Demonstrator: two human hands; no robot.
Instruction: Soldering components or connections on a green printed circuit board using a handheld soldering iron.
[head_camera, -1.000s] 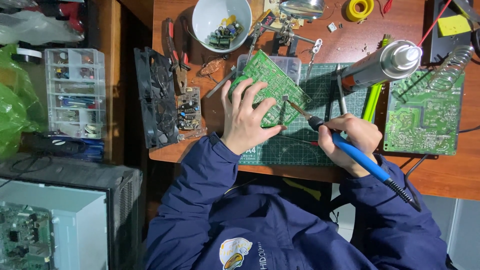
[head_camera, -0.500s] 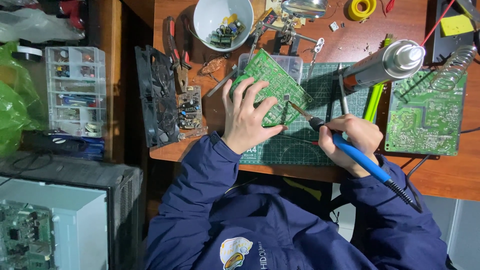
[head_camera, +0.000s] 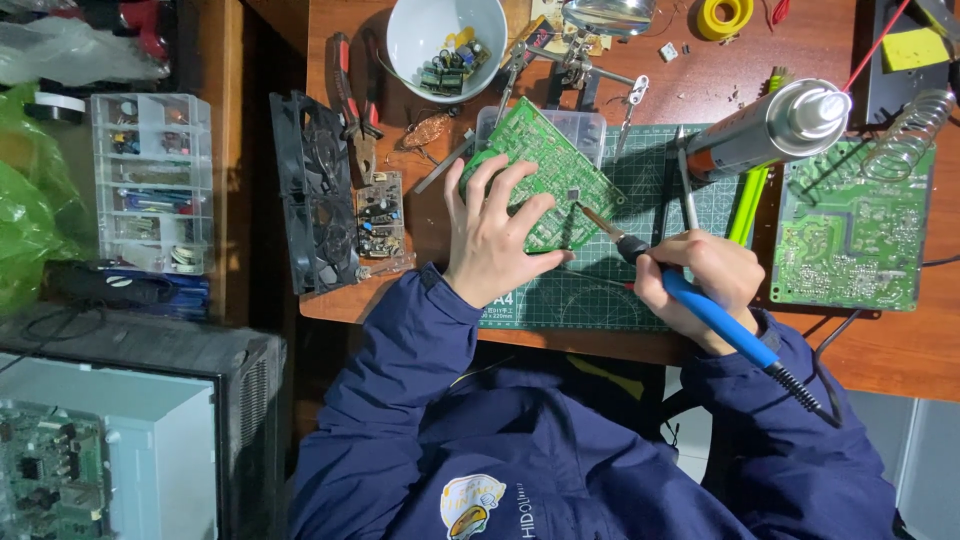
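While the left hand lies palm-down with fingers spread across the green circuit board, its grip is released: it presses the board flat rather than closing around it. The board sits tilted on the green cutting mat, near the middle of the wooden tabletop. The left forearm comes up from below in a dark blue sleeve.

The right hand is clenched around the blue handle of a soldering iron, held like a pen, wrist low over the mat. The iron's tip angles up and left and meets the board's right part, just beside the left thumb. Its black cord trails off toward the lower right.

Containers: a white bowl at the top holds a small heap of loose electronic parts, some yellow and green. A clear plastic box lies partly under the board's upper edge; contents cannot be made out. Off the tabletop to the left, a clear compartment organiser holds small sorted parts. A silver spray can lies on its side right of the board, near a second green circuit board.
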